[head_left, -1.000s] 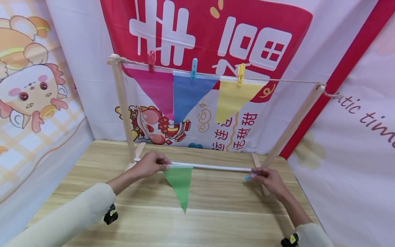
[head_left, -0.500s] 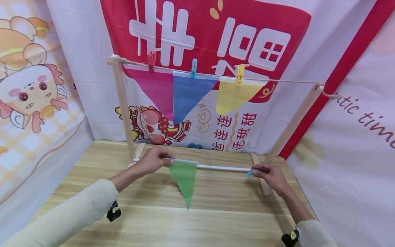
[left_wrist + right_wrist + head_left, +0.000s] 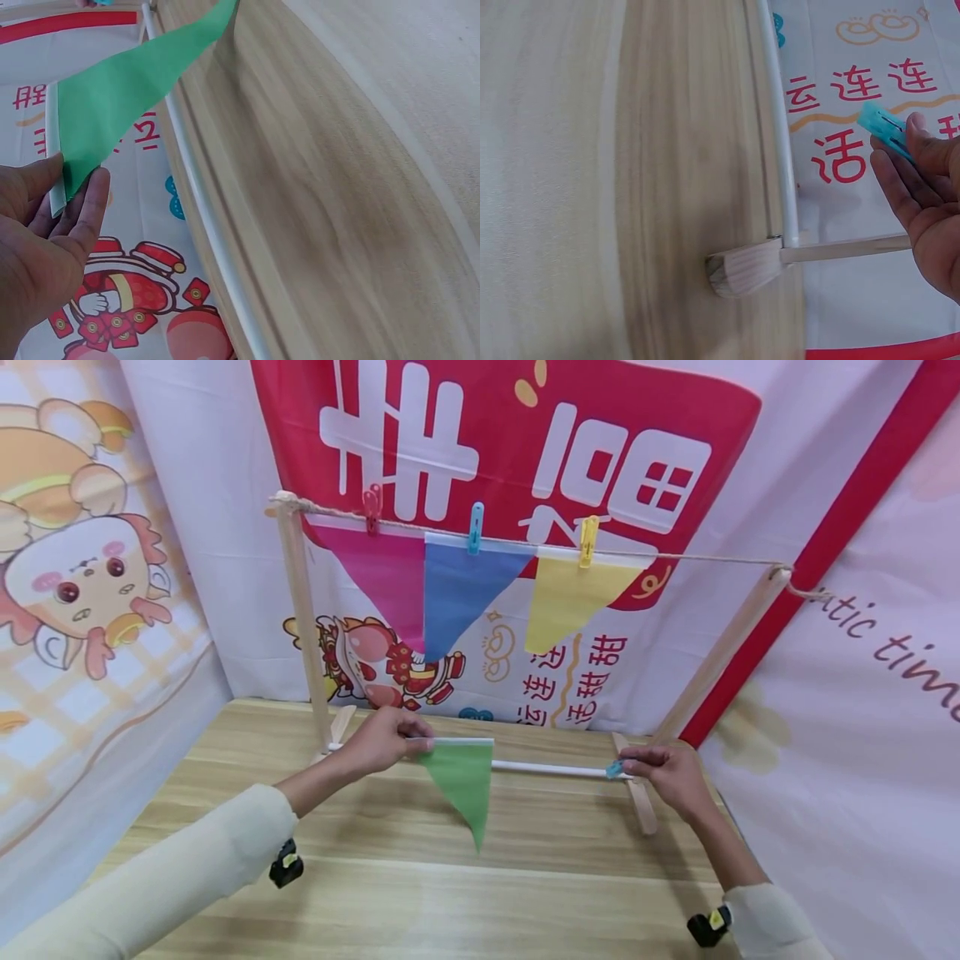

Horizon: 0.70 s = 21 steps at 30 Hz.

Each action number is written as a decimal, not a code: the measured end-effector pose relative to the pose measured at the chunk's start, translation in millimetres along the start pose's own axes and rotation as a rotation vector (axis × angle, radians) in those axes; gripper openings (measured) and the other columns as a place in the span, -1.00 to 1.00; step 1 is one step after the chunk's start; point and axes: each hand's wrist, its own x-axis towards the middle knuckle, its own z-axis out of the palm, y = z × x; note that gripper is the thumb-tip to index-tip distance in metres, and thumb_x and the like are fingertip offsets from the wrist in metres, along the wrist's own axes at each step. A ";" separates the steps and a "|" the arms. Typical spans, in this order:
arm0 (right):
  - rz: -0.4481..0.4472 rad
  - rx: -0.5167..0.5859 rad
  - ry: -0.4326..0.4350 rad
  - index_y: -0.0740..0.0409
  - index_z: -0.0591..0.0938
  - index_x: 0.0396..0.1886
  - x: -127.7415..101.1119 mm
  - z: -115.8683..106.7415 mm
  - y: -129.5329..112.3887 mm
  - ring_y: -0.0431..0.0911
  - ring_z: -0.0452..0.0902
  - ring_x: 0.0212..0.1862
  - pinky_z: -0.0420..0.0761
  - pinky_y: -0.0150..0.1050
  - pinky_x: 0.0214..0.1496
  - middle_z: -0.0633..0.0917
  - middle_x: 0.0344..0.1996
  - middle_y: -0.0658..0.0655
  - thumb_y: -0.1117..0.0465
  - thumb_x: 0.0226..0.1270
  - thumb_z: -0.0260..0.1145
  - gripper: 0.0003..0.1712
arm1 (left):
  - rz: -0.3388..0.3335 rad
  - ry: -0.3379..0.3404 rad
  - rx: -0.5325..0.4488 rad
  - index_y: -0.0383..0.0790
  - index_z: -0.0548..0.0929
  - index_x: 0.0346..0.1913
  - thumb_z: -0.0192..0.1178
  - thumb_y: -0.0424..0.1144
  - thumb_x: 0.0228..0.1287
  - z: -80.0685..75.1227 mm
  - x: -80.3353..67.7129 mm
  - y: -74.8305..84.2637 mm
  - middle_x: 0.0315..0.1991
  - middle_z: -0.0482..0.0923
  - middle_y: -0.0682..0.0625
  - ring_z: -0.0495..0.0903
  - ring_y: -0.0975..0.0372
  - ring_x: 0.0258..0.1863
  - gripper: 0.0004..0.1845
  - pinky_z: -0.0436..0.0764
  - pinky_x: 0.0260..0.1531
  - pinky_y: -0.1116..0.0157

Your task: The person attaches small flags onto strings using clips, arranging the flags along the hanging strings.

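My left hand (image 3: 386, 743) pinches a green triangular flag (image 3: 462, 777) by one end of its white top edge; the flag's point hangs down over the table. In the left wrist view the thumb and fingers grip the flag (image 3: 112, 101) at its white strip. Between thumb and fingers of my right hand (image 3: 670, 777) is a blue clothespin (image 3: 615, 769), which the right wrist view shows as a turquoise clothespin (image 3: 886, 129). Above, a twine line (image 3: 720, 558) carries a pink flag (image 3: 386, 577), a blue flag (image 3: 468, 589) and a yellow flag (image 3: 577, 597), each hung by a clothespin.
Two wooden posts (image 3: 300, 610) on feet (image 3: 641, 806) bear the twine, and a white rod (image 3: 551, 768) joins them low down. Beneath lies a wood-grain table (image 3: 480, 910). A printed cloth backdrop (image 3: 247, 635) stands close behind and at both sides.
My left hand has lifted the green flag and moved it a little to the right. My right hand has risen slightly with the clothespin, which now shows more clearly.
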 end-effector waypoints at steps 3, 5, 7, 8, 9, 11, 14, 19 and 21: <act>-0.017 -0.038 0.016 0.38 0.88 0.09 2.0 -1.7 -4.3 -0.48 0.78 -0.21 0.77 -0.51 -0.09 0.92 -0.05 0.37 0.27 0.50 0.61 -0.70 | -0.006 -0.016 -0.043 -0.23 0.89 0.04 0.47 -0.28 0.56 -0.1 0.7 6.0 -0.16 0.88 -0.08 0.82 0.19 -0.17 -0.86 0.86 -0.02 0.12; -0.008 -0.055 0.027 0.36 0.89 0.07 2.9 -2.2 -7.5 -0.50 0.77 -0.20 0.76 -0.53 -0.08 0.93 -0.07 0.34 0.25 0.49 0.61 -0.71 | -0.003 -0.026 -0.071 -0.26 0.88 0.05 0.46 -0.30 0.57 -0.1 0.9 9.5 -0.13 0.88 -0.11 0.85 0.18 -0.17 -0.85 0.90 0.00 0.10; -0.010 -0.072 0.041 0.35 0.90 0.05 4.0 -2.7 -11.0 -0.52 0.77 -0.19 0.73 -0.57 -0.08 0.94 -0.09 0.31 0.25 0.50 0.62 -0.73 | 0.009 -0.033 -0.080 -0.27 0.88 0.06 0.46 -0.30 0.57 -0.3 1.1 13.0 -0.12 0.89 -0.12 0.88 0.19 -0.17 -0.85 0.91 -0.02 0.13; -0.009 -0.072 0.047 0.35 0.90 0.04 4.4 -3.1 -12.7 -0.52 0.77 -0.20 0.73 -0.58 -0.08 0.94 -0.09 0.30 0.25 0.50 0.62 -0.73 | 0.019 -0.037 -0.081 -0.28 0.88 0.05 0.46 -0.31 0.57 -0.3 1.3 15.1 -0.12 0.89 -0.13 0.89 0.18 -0.18 -0.85 0.91 -0.04 0.15; -0.017 -0.075 0.048 0.35 0.90 0.03 5.0 -3.7 -14.2 -0.53 0.77 -0.20 0.73 -0.58 -0.09 0.94 -0.09 0.29 0.25 0.50 0.61 -0.73 | 0.027 -0.039 -0.079 -0.28 0.88 0.05 0.46 -0.31 0.56 -0.4 1.6 17.1 -0.13 0.90 -0.13 0.89 0.18 -0.19 -0.85 0.90 -0.05 0.16; -0.030 -0.075 0.048 0.36 0.90 0.02 5.9 -4.9 -18.1 -0.54 0.77 -0.21 0.74 -0.58 -0.10 0.94 -0.10 0.29 0.25 0.50 0.61 -0.74 | 0.040 -0.046 -0.073 -0.29 0.88 0.04 0.47 -0.31 0.56 -0.8 2.0 21.8 -0.14 0.91 -0.13 0.90 0.17 -0.20 -0.85 0.90 -0.05 0.14; -0.045 -0.068 0.046 0.38 0.90 0.03 7.2 -7.6 -23.7 -0.53 0.78 -0.23 0.76 -0.56 -0.12 0.93 -0.11 0.32 0.25 0.51 0.60 -0.73 | 0.059 -0.050 -0.062 -0.31 0.89 0.03 0.47 -0.30 0.56 -1.2 3.7 28.4 -0.16 0.91 -0.13 0.91 0.16 -0.22 -0.85 0.91 -0.01 0.04; -0.049 -0.103 0.056 0.33 0.91 0.05 9.6 -13.8 -32.6 -0.54 0.77 -0.23 0.75 -0.56 -0.14 0.93 -0.12 0.32 0.19 0.53 0.60 -0.71 | 0.076 -0.058 -0.063 -0.29 0.89 0.02 0.47 -0.30 0.55 -2.5 6.5 40.0 -0.16 0.92 -0.13 0.91 0.15 -0.22 -0.85 0.90 -0.01 0.07; -0.053 -0.130 0.063 0.30 0.91 0.05 10.7 -16.3 -36.0 -0.55 0.74 -0.22 0.72 -0.57 -0.16 0.94 -0.12 0.31 0.18 0.54 0.60 -0.72 | 0.079 -0.064 -0.061 -0.26 0.90 0.02 0.48 -0.29 0.55 -3.3 7.0 45.5 -0.16 0.92 -0.11 0.91 0.15 -0.21 -0.86 0.89 -0.05 0.15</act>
